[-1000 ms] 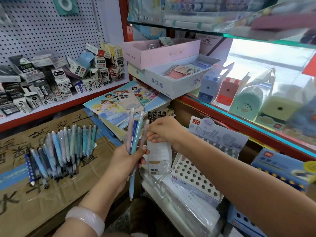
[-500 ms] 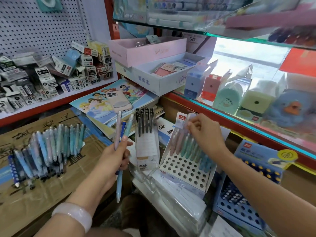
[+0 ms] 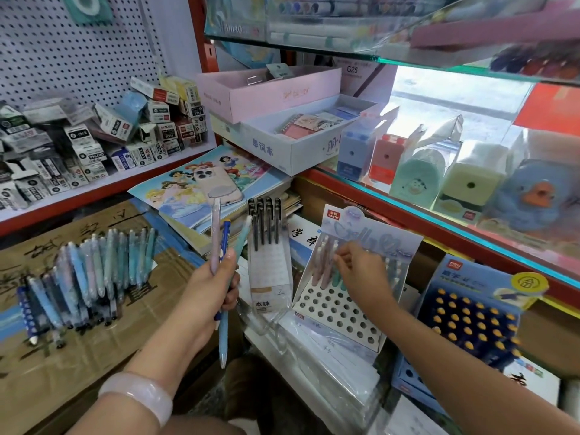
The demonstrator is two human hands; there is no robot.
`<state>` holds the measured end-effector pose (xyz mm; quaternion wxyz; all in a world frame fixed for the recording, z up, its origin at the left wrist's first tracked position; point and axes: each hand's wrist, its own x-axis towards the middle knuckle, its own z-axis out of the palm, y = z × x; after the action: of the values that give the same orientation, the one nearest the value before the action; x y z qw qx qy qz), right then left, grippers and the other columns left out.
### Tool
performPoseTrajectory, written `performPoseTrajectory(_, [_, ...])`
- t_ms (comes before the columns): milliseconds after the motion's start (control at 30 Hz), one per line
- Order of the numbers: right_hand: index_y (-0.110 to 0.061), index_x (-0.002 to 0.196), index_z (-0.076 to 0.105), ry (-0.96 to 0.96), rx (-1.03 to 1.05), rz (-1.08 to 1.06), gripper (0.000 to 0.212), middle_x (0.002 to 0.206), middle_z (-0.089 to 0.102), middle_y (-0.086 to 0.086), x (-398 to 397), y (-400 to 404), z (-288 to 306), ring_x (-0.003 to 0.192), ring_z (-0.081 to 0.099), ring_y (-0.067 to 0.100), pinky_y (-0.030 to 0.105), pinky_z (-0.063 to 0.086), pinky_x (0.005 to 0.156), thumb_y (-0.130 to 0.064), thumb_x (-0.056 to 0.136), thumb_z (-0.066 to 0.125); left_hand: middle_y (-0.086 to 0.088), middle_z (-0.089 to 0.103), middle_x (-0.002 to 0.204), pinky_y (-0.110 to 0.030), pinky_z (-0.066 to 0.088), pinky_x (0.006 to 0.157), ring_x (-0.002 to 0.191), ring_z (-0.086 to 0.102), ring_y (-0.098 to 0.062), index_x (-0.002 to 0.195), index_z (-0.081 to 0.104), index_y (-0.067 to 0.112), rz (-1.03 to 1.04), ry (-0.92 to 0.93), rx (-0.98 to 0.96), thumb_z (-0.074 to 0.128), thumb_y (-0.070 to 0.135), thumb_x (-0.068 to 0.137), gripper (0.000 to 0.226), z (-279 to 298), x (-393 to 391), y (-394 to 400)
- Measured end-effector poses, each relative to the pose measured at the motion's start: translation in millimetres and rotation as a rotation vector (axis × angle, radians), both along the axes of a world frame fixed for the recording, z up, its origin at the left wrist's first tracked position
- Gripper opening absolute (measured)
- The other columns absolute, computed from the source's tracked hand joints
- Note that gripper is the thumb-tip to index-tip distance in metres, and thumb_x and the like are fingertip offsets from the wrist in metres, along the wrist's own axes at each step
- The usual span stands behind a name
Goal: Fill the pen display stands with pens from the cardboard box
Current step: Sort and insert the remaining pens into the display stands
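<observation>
Having carried one pen right from the left hand (image 3: 216, 285), which still grips three, the right hand (image 3: 357, 271) now pinches it into the white holed display stand (image 3: 337, 312), while spare pens (image 3: 84, 277) lie on the cardboard box (image 3: 94, 356), far left.

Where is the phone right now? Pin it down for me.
In the head view, the phone lies face down on the princess colouring books, left of centre, just above the pens held in the left hand.
</observation>
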<state>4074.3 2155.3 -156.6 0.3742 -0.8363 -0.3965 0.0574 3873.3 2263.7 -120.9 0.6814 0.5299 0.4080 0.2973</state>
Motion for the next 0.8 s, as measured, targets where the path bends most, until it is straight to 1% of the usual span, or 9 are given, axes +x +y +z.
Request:
performPoseTrajectory(67, [-0.013,0.095,0.060,-0.030,-0.054,0.023,0.009,0.086,0.067,0.004,-1.2,0.9,-5.4,0.077,0.061,0.013,0.032,0.054,0.076,-0.016,0.095,0.051,0.000,0.040,0.057,-0.018,0.028,0.036,0.037,0.033,-0.007,0.079,0.045,0.011,0.006,0.032,0.023,0.047,0.034,0.094,0.027,-0.4,-0.3,0.6])
performPoseTrajectory(167, [-0.012,0.095,0.060,-0.060,-0.133,0.049,0.011,0.087,0.065,0.001,-2.4,1.9,-7.9,0.072,0.055,0.009,0.021,0.045,0.068,-0.016,0.095,0.050,0.000,0.043,0.058,-0.019,0.030,0.038,0.038,0.035,-0.007,0.080,0.047,0.010,0.013,0.057,0.034,0.049,0.032,0.093,0.026,0.6,-0.8,0.7])
performPoseTrajectory(267, [-0.013,0.089,0.059,-0.076,-0.220,0.062,0.012,0.074,0.058,-0.005,-0.5,1.1,0.4,0.064,0.050,0.006,0.022,0.041,0.066,-0.019,0.095,0.051,0.000,0.044,0.058,-0.020,0.031,0.039,0.037,0.036,-0.007,0.080,0.049,0.010,0.007,0.070,0.037,0.051,0.029,0.093,0.023,3.7,-0.8,-1.8])
performPoseTrajectory(367, [-0.018,0.081,0.056,-0.102,-0.141,-0.010,0.021,0.061,0.051,-0.009,-6.4,-0.3,21.7,0.055,0.048,0.002,0.018,0.039,0.057,-0.031,0.096,0.047,0.000,0.045,0.057,-0.018,0.029,0.036,0.037,0.035,-0.007,0.077,0.050,0.010,-0.020,0.038,0.035,0.051,0.028,0.092,0.023,8.7,1.7,-8.1])
performPoseTrajectory(400, [-0.017,0.080,0.056,-0.036,-0.074,0.003,0.025,0.060,0.054,-0.007,-12.5,0.4,32.3,0.053,0.051,0.004,0.015,0.042,0.055,-0.033,0.097,0.045,0.001,0.046,0.057,-0.017,0.030,0.036,0.037,0.035,-0.007,0.078,0.051,0.010,-0.036,0.024,0.035,0.051,0.028,0.092,0.023,11.0,3.7,-11.3])
performPoseTrajectory(467, [-0.013,0.082,0.059,0.262,0.065,0.133,0.031,0.067,0.063,0.000,-28.5,4.3,55.6,0.051,0.059,0.008,0.019,0.053,0.055,-0.033,0.098,0.042,0.001,0.047,0.056,-0.017,0.031,0.036,0.039,0.037,-0.007,0.079,0.054,0.010,-0.077,0.008,0.040,0.051,0.030,0.092,0.024,16.2,9.6,-18.5])
performPoseTrajectory(567, [-0.011,0.096,0.063,0.615,0.172,0.297,0.025,0.078,0.064,-0.001,-48.2,8.9,82.9,0.049,0.055,-0.002,0.011,0.044,0.044,-0.028,0.098,0.043,0.002,0.048,0.054,-0.017,0.031,0.037,0.040,0.037,-0.008,0.080,0.055,0.010,-0.145,-0.008,0.052,0.049,0.028,0.093,0.023,26.7,19.7,-27.9])
performPoseTrajectory(700, [-0.005,0.096,0.062,0.844,0.327,0.282,0.018,0.074,0.061,0.001,-48.1,15.1,94.0,0.062,0.056,0.005,0.013,0.048,0.056,-0.017,0.096,0.049,0.003,0.047,0.053,-0.017,0.030,0.037,0.040,0.037,-0.008,0.079,0.053,0.012,-0.185,-0.047,0.065,0.047,0.028,0.094,0.023,40.6,28.9,-33.8])
performPoseTrajectory(800, [-0.005,0.091,0.061,0.941,0.362,0.281,0.017,0.072,0.062,0.003,-40.1,11.4,98.7,0.060,0.057,0.005,0.013,0.049,0.057,-0.017,0.095,0.051,0.000,0.046,0.055,-0.017,0.030,0.039,0.041,0.038,-0.008,0.078,0.054,0.012,-0.234,-0.043,0.068,0.047,0.029,0.094,0.024,45.6,33.1,-35.9])
